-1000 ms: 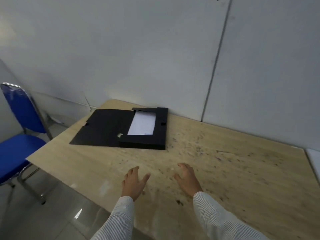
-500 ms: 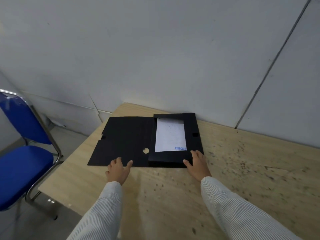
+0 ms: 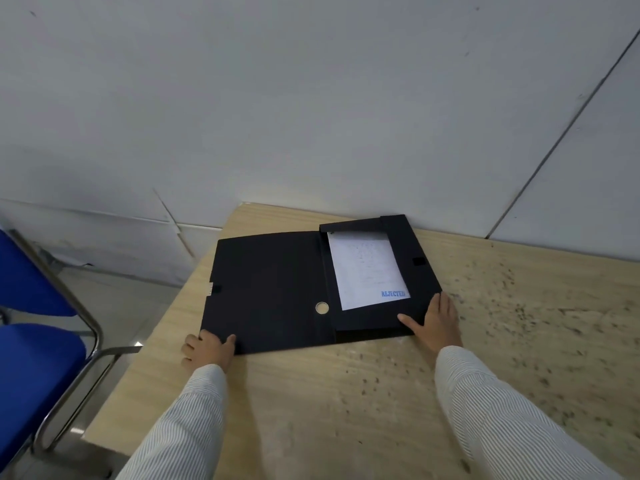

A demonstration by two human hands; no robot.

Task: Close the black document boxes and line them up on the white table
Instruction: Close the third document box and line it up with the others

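Observation:
One black document box [image 3: 412, 268] lies open on a pale wood-grain table [image 3: 346, 393], near the wall. Its lid [image 3: 266, 289] is folded out flat to the left and has a small round hole. Inside the tray lies a white sheet [image 3: 367, 268] stamped "REJECTED" in blue. My left hand [image 3: 207, 349] grips the near left corner of the lid, thumb on top. My right hand [image 3: 436, 322] rests flat against the tray's near right corner, fingers spread. No white table is in view.
A blue chair with a metal frame [image 3: 38, 341] stands at the table's left end. A grey panelled wall [image 3: 311, 116] runs right behind the box. The table top to the right is speckled with dark marks.
Both hands travelled forward from the bare table top to the box. The left hand slid to the lid's near left corner and took hold; the right hand settled at the tray's corner. The view moved closer.

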